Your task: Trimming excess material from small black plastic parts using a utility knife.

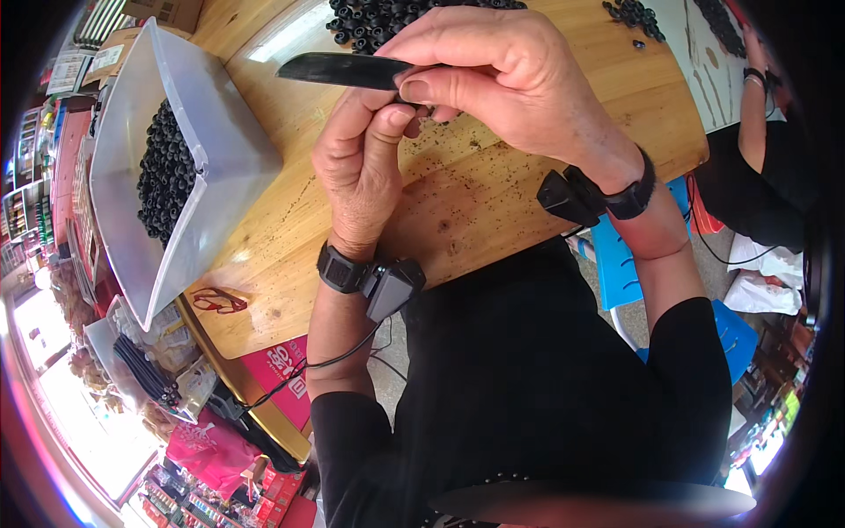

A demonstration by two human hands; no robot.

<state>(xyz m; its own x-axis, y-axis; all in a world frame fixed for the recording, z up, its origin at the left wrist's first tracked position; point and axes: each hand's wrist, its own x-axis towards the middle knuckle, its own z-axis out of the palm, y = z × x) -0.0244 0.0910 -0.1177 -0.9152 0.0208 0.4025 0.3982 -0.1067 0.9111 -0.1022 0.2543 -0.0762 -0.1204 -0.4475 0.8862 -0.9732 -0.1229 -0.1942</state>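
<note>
My right hand (506,84) is closed on a black knife (339,70), its dark curved blade pointing left over the table. The handle is hidden by my fingers. Just below the blade, my left hand (365,154) is pinched shut, thumb against fingers, close to the right fingertips. A bit of something small and dark shows between the two hands; most of it is covered. Beyond my hands lies a pile of small round black parts (365,25) with holes in them.
At the left, a translucent plastic bin (233,145) holds many black parts (167,176). Dark crumbs dot the wooden table (493,220). A red-brown looped item (218,301) lies near its left edge. Another small pile (634,18) sits far right, near another person's arm (753,114). A blue stool (616,260) stands right.
</note>
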